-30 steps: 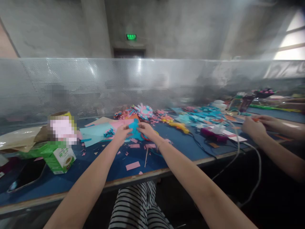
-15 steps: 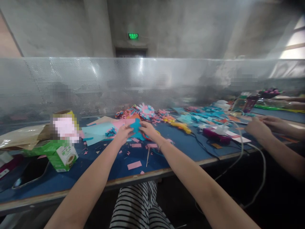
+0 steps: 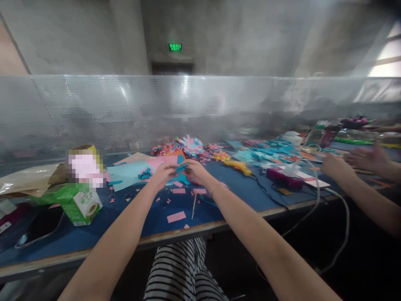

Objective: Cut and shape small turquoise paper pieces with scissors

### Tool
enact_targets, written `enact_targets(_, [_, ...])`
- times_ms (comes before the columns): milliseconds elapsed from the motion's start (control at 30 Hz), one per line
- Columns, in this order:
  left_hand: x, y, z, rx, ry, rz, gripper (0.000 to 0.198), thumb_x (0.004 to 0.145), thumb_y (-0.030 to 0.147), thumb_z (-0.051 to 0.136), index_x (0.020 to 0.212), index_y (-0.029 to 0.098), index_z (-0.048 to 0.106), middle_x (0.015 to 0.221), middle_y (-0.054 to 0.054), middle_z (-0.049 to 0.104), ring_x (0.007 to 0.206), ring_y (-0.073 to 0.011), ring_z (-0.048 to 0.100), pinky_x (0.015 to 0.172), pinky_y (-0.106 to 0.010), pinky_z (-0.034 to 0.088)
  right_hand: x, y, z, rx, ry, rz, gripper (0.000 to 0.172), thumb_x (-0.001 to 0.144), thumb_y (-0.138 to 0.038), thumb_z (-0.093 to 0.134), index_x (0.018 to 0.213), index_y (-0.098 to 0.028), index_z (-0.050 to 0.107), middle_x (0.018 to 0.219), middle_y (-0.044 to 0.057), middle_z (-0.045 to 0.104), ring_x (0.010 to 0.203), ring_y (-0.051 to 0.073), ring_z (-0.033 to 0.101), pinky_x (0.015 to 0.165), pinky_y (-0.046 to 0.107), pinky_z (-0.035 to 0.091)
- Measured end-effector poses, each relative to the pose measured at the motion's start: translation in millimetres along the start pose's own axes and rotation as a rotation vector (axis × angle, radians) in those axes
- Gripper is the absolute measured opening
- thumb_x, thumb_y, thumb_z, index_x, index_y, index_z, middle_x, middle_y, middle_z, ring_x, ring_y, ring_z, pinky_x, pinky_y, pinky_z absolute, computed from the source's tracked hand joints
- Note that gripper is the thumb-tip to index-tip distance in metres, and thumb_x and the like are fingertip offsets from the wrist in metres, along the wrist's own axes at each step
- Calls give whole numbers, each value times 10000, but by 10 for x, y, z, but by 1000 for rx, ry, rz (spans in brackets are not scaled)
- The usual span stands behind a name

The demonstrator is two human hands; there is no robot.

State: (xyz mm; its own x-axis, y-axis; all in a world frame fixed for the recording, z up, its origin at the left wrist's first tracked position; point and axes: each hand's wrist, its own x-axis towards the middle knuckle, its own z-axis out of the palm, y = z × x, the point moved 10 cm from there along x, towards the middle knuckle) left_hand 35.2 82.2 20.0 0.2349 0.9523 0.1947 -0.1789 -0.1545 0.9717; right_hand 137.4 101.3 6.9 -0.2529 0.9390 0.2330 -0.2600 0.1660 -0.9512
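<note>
A small piece of blue paper (image 3: 181,167) is held between my two hands above the table. My left hand (image 3: 164,174) pinches its left side, and my right hand (image 3: 194,171) grips its right side; the fingers partly hide it. Behind and below lie pink paper (image 3: 156,162) and a light blue sheet (image 3: 125,174) with a clump of dark blue paper strips (image 3: 145,173). Nearer to me are pink paper rectangles (image 3: 176,217) and a thin stick (image 3: 194,205) among small scraps.
Fringed paper flowers (image 3: 191,146) sit at the back. A yellow glue gun (image 3: 236,167) with a black cord lies to the right. On the left stand a green carton (image 3: 82,205) and a phone (image 3: 40,225). At far right are a co-worker's hands (image 3: 340,169) and a white cable (image 3: 344,225).
The blue paper between my fingers has gone from showing broad and flat to folded or tilted, looking narrower. My hands have barely moved. One co-worker hand has opened and shifted.
</note>
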Motion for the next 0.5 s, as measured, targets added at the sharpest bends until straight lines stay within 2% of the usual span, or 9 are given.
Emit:
enact_targets(100, [6, 16, -17, 30, 27, 15, 50, 499, 135, 584, 537, 138, 617, 590, -22, 605, 603, -139, 568, 699, -346, 478, -9, 35, 24, 22, -30, 51, 175, 644, -156, 414, 752, -171, 551, 663, 11, 619, 604, 114, 577, 651, 246, 465])
enact_targets(233, [46, 30, -91, 32, 87, 67, 64, 515, 159, 564, 496, 142, 623, 629, -39, 632, 653, -157, 572, 697, -341, 489, 0, 55, 44, 53, -45, 52, 164, 719, -264, 441, 756, -163, 565, 683, 15, 615, 579, 107, 573, 641, 248, 469])
enact_targets(333, [66, 38, -133, 79, 109, 101, 80, 524, 212, 626, 547, 137, 637, 641, -35, 634, 669, -159, 575, 714, -341, 487, 0, 3, 38, 4, -24, -14, 151, 666, -274, 570, 771, -165, 567, 691, -1, 606, 574, 101, 574, 620, 243, 468])
enact_targets(500, [65, 46, -178, 127, 129, 127, 284, 472, 211, 715, 732, 132, 633, 658, -16, 626, 623, -138, 577, 698, -341, 490, 0, 8, 19, -56, 9, -5, 149, 655, -217, 605, 787, -165, 560, 610, -32, 571, 524, 85, 560, 581, 234, 469])
